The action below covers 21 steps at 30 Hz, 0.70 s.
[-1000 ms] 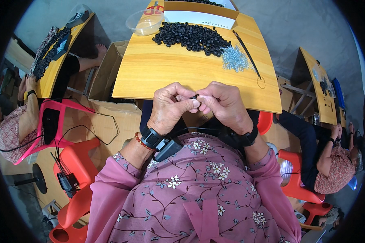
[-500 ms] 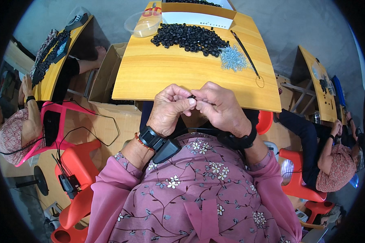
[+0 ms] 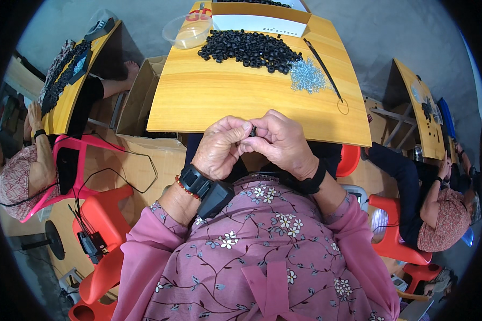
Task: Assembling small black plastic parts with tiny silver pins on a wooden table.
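Just off the front edge of the table, both hands meet over my lap. My right hand (image 3: 281, 140) pinches a small black round piece (image 3: 253, 131) between thumb and fingers. My left hand (image 3: 220, 145) is closed in a pinch right beside that piece; its fingertips hide whatever may be between them. Further back on the table lies a heap of small black round pieces (image 3: 246, 51), several of them ring-like. At its right end sits a heap of tiny clear bluish bits (image 3: 307, 76).
The yellow wooden table (image 3: 214, 101) also holds a clear plastic bowl (image 3: 186, 32), a white box (image 3: 257, 25) with black pieces, red-handled scissors (image 3: 199, 15) and a thin black rod (image 3: 322, 67) with a loop. Left stands a cardboard box (image 3: 139, 101). Other people work at both sides.
Both hands have shifted slightly, and the left thumb has risen beside the black piece. More of that piece now shows between the fingertips.
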Each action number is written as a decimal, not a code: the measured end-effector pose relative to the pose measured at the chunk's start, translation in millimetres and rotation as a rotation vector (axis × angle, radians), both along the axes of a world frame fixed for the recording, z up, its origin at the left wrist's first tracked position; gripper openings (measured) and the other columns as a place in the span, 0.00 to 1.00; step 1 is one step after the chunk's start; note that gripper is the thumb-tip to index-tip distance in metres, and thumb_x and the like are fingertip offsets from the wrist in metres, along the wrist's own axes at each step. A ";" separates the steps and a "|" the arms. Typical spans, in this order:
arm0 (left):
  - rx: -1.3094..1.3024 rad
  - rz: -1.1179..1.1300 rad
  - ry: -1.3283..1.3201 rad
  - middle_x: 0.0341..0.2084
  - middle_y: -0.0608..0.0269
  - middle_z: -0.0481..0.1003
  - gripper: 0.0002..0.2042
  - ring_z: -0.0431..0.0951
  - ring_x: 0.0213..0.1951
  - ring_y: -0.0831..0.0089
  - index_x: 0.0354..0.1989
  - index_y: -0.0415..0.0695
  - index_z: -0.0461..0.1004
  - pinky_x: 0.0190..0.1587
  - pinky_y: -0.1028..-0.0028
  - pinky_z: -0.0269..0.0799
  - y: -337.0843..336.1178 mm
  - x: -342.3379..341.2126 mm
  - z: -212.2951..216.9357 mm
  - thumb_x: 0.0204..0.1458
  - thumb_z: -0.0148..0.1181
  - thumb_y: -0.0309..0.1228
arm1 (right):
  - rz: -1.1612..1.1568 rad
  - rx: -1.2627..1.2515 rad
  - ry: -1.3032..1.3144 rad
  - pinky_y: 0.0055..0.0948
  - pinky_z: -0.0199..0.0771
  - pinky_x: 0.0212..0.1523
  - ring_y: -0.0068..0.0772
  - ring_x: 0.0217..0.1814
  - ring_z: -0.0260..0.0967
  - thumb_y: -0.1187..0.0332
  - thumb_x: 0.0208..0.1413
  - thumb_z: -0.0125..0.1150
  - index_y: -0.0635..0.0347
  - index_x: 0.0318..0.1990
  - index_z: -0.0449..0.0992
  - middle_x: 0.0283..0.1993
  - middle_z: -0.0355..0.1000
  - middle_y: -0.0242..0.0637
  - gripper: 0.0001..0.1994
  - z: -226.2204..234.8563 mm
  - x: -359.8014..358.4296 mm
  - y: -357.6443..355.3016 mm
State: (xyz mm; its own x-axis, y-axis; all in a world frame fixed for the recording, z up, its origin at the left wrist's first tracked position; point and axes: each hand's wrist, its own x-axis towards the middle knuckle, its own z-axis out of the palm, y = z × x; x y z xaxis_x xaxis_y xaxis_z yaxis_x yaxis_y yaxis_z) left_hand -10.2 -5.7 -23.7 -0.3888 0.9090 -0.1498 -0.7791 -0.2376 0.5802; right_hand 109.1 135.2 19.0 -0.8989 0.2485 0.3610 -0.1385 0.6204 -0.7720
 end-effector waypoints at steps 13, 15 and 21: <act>0.066 -0.094 -0.074 0.36 0.56 0.78 0.06 0.80 0.36 0.70 0.38 0.37 0.75 0.40 0.71 0.80 -1.3 -2.5 12.6 0.63 0.56 0.27 | -0.033 0.070 0.173 0.29 0.66 0.26 0.30 0.26 0.65 0.74 0.44 0.73 0.62 0.42 0.78 0.27 0.64 0.33 0.16 0.8 1.5 3.2; 0.067 -0.122 -0.070 0.35 0.56 0.79 0.06 0.80 0.35 0.70 0.38 0.37 0.75 0.40 0.71 0.80 -1.6 -2.4 12.7 0.63 0.56 0.27 | -0.023 0.107 0.188 0.29 0.67 0.25 0.31 0.26 0.66 0.74 0.44 0.73 0.62 0.42 0.77 0.27 0.64 0.34 0.16 2.0 1.3 4.7; -0.011 -0.087 0.070 0.33 0.56 0.79 0.06 0.81 0.32 0.69 0.38 0.36 0.76 0.39 0.72 0.81 -1.6 -0.1 12.9 0.62 0.57 0.27 | 0.006 0.180 0.216 0.31 0.69 0.26 0.35 0.27 0.68 0.74 0.45 0.72 0.63 0.42 0.76 0.28 0.66 0.37 0.15 2.6 0.3 6.9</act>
